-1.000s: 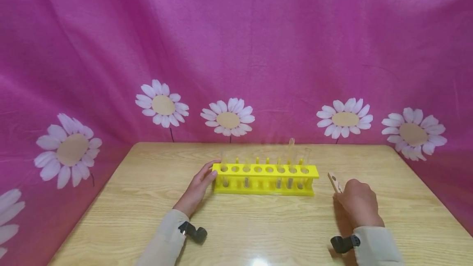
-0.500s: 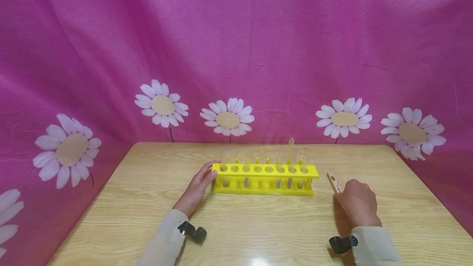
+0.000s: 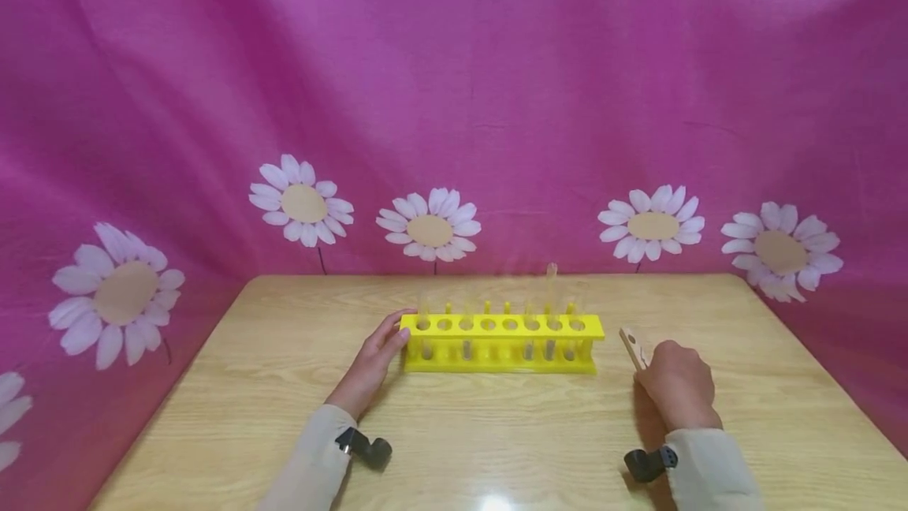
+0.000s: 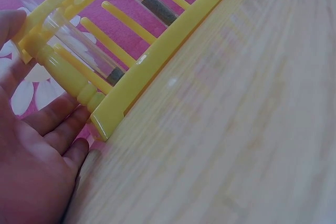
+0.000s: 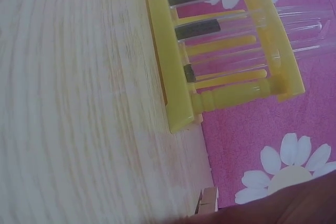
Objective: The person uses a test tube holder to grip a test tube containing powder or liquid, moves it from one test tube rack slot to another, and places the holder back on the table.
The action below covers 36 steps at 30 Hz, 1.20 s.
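A yellow test tube rack (image 3: 500, 335) stands on the table, holding several clear glass tubes. Dark material (image 5: 197, 28) fills the bottoms of tubes in the right wrist view. My left hand (image 3: 369, 365) grips the rack's left end, thumb at the top bar and index finger behind it. In the left wrist view the other fingers of that hand (image 4: 31, 166) lie beside the yellow end post (image 4: 68, 74). Right of the rack, my right hand (image 3: 679, 385) holds a wooden test tube holder (image 3: 635, 352), its end pointing away. The rest of the holder is hidden by the hand.
The wooden table (image 3: 496, 424) ends at a pink curtain (image 3: 468, 101) with white daisies, behind and at both sides. One tube (image 3: 552, 274) in the rack reaches higher than the others. Short yellow pegs (image 3: 487, 307) stand along the rack's back.
The whole head view has shifted slightly, so rack and hands appear a little further left. Both hands keep their holds on the rack and the test tube holder.
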Motion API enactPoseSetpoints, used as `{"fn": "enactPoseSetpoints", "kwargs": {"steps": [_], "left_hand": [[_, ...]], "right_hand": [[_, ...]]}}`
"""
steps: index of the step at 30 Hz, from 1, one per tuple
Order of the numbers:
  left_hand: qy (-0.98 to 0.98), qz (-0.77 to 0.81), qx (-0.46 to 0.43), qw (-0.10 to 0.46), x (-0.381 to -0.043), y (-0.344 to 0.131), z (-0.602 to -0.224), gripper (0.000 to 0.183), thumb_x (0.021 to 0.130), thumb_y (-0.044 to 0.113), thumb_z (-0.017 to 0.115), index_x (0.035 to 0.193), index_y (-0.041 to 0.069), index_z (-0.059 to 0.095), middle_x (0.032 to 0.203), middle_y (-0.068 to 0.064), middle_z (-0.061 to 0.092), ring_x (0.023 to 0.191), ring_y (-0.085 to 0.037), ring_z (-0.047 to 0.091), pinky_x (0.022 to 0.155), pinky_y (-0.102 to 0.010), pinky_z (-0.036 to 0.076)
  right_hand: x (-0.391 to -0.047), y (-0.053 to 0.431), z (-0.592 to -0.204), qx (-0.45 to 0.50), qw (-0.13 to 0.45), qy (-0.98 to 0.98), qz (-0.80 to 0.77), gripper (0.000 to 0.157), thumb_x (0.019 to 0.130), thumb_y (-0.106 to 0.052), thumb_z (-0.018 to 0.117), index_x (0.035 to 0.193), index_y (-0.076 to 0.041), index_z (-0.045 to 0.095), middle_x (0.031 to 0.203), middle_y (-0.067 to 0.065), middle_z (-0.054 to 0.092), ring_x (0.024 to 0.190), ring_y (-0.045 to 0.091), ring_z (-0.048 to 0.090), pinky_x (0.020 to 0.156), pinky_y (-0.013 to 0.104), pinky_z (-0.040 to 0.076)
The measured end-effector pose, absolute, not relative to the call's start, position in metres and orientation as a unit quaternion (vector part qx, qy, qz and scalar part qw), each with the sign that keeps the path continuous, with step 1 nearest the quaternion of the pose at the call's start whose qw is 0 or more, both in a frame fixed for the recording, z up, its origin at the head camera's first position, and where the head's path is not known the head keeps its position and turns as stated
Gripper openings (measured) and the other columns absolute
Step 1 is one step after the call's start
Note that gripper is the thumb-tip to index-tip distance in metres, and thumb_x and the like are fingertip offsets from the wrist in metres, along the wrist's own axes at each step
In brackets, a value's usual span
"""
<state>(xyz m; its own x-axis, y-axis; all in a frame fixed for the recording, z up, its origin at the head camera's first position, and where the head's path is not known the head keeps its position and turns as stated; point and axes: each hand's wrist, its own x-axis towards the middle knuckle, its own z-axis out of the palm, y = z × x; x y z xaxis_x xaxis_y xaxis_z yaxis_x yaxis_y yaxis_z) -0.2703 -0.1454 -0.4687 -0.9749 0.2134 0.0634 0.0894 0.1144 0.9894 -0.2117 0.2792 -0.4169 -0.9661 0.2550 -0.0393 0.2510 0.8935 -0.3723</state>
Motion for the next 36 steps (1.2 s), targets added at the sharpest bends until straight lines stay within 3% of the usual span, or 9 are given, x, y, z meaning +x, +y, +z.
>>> {"fn": "enactPoseSetpoints", "kwargs": {"steps": [5,15,23,27,36], "left_hand": [[0.742,0.661,0.103,0.044,-0.270,-0.147,-0.468,0.048,0.097,0.044,0.053,0.140,0.023,0.048,0.139,-0.008,0.050,0.133,-0.027,0.038,0.114,-0.055,0.014],[0.749,0.655,0.092,0.044,-0.269,-0.147,-0.471,0.051,0.096,0.047,0.054,0.141,0.024,0.048,0.146,-0.003,0.044,0.139,-0.025,0.030,0.115,-0.055,0.013],[0.752,0.651,0.089,0.042,-0.271,-0.147,-0.470,0.051,0.095,0.050,0.054,0.140,0.026,0.048,0.146,0.000,0.044,0.139,-0.024,0.031,0.115,-0.055,0.014],[0.751,0.653,0.092,0.042,-0.271,-0.146,-0.470,0.054,0.095,0.049,0.054,0.142,0.022,0.046,0.146,-0.001,0.043,0.139,-0.024,0.031,0.115,-0.055,0.014],[0.747,0.657,0.090,0.042,-0.272,-0.146,-0.471,0.050,0.094,0.049,0.055,0.139,0.027,0.049,0.146,-0.001,0.043,0.139,-0.023,0.030,0.115,-0.054,0.015]], "right_hand": [[-0.215,0.280,-0.416,-0.128,-0.001,-0.974,0.187,0.020,0.076,-0.014,0.070,0.073,0.002,0.059,0.065,0.013,0.054,0.060,0.028,0.050,0.050,0.038,0.041],[-0.211,0.285,-0.413,-0.124,-0.010,-0.971,0.206,0.023,0.076,-0.017,0.070,0.067,0.000,0.058,0.063,0.010,0.053,0.059,0.027,0.049,0.049,0.036,0.039],[-0.212,0.284,-0.409,-0.150,-0.050,-0.959,0.234,0.024,0.080,-0.018,0.070,0.075,0.004,0.063,0.065,0.011,0.054,0.060,0.026,0.049,0.050,0.033,0.039],[-0.211,0.284,-0.408,-0.147,-0.042,-0.960,0.234,0.023,0.079,-0.018,0.071,0.076,0.004,0.066,0.064,0.009,0.055,0.059,0.025,0.049,0.050,0.032,0.037],[-0.210,0.283,-0.396,-0.126,-0.010,-0.965,0.229,0.024,0.085,-0.021,0.065,0.084,0.001,0.073,0.066,0.008,0.059,0.061,0.026,0.050,0.049,0.033,0.036]]}}
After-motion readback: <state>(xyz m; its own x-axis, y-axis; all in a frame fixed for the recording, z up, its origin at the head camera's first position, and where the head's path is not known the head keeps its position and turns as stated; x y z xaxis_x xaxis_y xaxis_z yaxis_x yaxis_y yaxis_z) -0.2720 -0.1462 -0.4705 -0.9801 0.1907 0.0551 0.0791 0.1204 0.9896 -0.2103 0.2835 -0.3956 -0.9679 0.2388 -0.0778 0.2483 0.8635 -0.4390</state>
